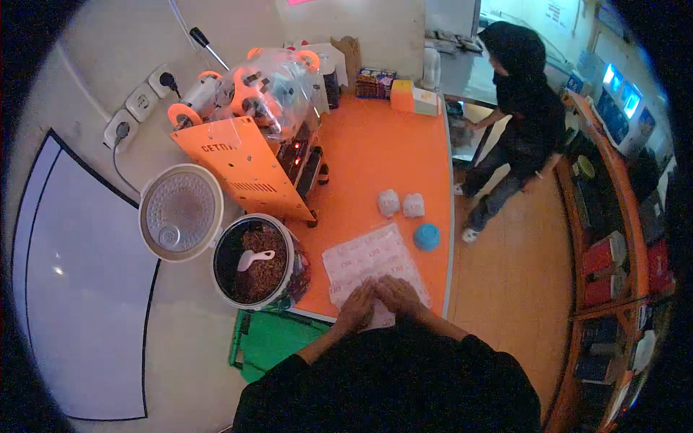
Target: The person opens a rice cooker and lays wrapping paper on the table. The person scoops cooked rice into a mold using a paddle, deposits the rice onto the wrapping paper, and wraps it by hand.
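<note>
Both hands are close together over the lower part of a printed sheet of white wrapping paper point(368, 254), which lies on the orange table. My left hand point(357, 308) and my right hand point(398, 296) have bent fingers that meet on the paper, and a paper flap shows between the wrists. Whatever the fingers may cover is hidden. Beyond the sheet sit two small paper-wrapped bundles point(388, 202), side by side. Right of the sheet is a small blue bowl point(426, 237). To my left stands a bucket point(300, 270) of brown crumbly food, a white scoop point(254, 260) resting on top.
An orange cup-sealing machine point(243, 168) with lit red displays stands at the back left. The bucket's round lid point(181, 211) leans open. Small boxes point(414, 98) line the table's far edge. Below is a green crate point(276, 343). A person point(520, 103) stands beyond the table, right.
</note>
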Motion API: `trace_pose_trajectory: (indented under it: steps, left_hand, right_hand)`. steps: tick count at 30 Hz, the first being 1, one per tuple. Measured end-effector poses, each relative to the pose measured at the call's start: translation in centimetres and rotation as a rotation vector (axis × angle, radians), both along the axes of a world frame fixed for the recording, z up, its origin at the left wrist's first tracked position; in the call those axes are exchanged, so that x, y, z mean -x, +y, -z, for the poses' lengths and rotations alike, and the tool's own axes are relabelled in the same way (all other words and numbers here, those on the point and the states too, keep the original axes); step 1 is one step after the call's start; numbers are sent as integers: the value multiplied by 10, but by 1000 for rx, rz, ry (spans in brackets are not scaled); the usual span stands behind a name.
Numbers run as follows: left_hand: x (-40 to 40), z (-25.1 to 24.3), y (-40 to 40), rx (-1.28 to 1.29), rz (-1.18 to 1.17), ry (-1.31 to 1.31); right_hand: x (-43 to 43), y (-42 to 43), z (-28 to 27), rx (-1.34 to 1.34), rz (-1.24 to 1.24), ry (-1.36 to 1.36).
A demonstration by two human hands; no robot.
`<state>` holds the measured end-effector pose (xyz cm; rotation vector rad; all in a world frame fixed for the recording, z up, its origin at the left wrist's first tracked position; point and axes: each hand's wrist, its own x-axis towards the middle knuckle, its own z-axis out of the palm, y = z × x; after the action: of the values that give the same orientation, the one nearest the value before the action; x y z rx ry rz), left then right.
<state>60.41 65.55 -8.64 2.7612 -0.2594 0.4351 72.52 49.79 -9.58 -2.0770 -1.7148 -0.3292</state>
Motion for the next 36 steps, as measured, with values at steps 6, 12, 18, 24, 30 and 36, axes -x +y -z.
trace_pose_trajectory:
  steps: [6,12,18,24,30,36]
  left_hand:
    - [8,23,5,256,-171,221]
    - [16,28,11,324,-384,107]
    - [11,25,33,438,-344,132]
    - [-17,-19,28,654,-531,108]
    - [-45,-41,37,96,-439,308]
    - [-28,-8,17,56,-463,228]
  right_hand:
    - [-11,-2,-3,-186,-14,200]
    - [-24,-6,5,-125,48,219]
    - [-34,13,-45,151,191,358]
    - [-42,30,-47,164,225,257]
    - [-64,56,-39,298,52,9]
    - [-48,49,-37,404,89,193]
